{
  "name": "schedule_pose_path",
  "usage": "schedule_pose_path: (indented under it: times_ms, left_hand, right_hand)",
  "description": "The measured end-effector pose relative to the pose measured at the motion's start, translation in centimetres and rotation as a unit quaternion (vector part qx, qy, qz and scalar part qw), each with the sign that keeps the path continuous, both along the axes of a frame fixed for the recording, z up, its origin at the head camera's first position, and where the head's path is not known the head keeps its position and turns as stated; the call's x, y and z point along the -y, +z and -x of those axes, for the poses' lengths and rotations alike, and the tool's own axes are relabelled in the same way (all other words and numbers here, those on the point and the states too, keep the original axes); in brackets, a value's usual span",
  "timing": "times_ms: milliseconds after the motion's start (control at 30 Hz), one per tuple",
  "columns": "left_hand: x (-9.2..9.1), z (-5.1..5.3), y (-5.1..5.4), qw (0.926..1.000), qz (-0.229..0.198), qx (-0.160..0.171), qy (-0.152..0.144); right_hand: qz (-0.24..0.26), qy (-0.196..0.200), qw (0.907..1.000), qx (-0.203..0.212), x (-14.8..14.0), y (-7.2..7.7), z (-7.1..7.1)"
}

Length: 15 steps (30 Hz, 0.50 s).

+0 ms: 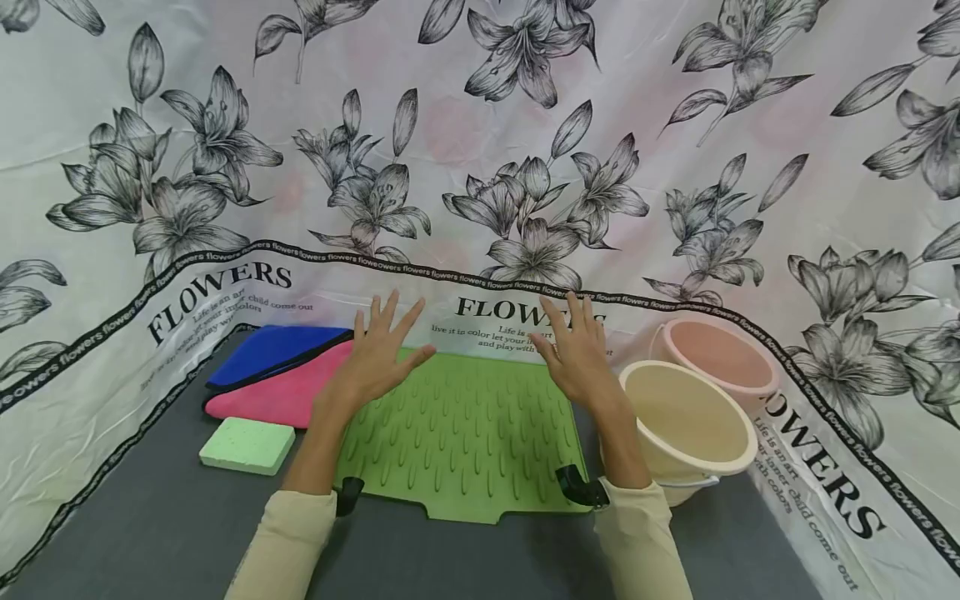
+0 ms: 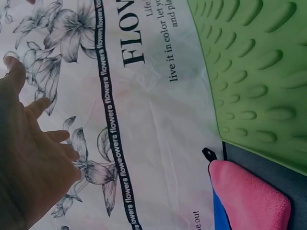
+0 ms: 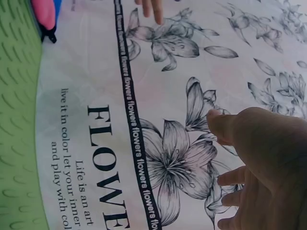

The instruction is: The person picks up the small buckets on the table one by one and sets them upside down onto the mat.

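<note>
Both hands are raised with fingers spread, holding nothing. In the head view the left hand [image 1: 382, 354] hovers over the left side of a green ridged mat [image 1: 465, 442], near a pink and blue cloth [image 1: 277, 392]. The right hand [image 1: 577, 354] is above the mat's right side, beside a cream bucket [image 1: 686, 417]. The left wrist view has the left hand [image 2: 41, 158] at its left edge, with the mat and the pink cloth [image 2: 249, 196] at right. In the right wrist view the right hand [image 3: 264, 167] is in front of the flower-printed sheet.
A light green sponge [image 1: 247, 446] lies on the dark grey table [image 1: 180, 533], in front of the cloth. A pink bucket [image 1: 720, 354] stands behind the cream one at the right. Behind everything hangs a white sheet [image 1: 450, 208] with flower prints.
</note>
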<state>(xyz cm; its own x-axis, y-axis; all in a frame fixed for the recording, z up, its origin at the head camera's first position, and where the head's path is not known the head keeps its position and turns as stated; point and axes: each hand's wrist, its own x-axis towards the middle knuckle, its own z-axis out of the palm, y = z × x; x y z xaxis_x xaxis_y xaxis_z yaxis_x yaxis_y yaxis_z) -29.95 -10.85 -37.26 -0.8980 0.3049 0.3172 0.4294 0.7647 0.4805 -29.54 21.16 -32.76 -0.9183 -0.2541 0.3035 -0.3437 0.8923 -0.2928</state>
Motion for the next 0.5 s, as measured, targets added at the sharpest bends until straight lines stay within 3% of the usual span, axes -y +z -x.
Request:
schedule_pose_path:
  times_ms: [267, 500]
  left_hand:
    - [-0.4, -0.5, 0.0, 0.9997, -0.018, -0.016, -0.003]
    - [-0.9, -1.9, -0.5, 0.9982, -0.043, -0.032, -0.026]
  right_hand:
    - [0.014, -0.002, 0.9993, -0.033, 0.2, 0.9, -1.0]
    - [0.035, -0.010, 0.9976, -0.059, -0.1, 1.0, -2.4]
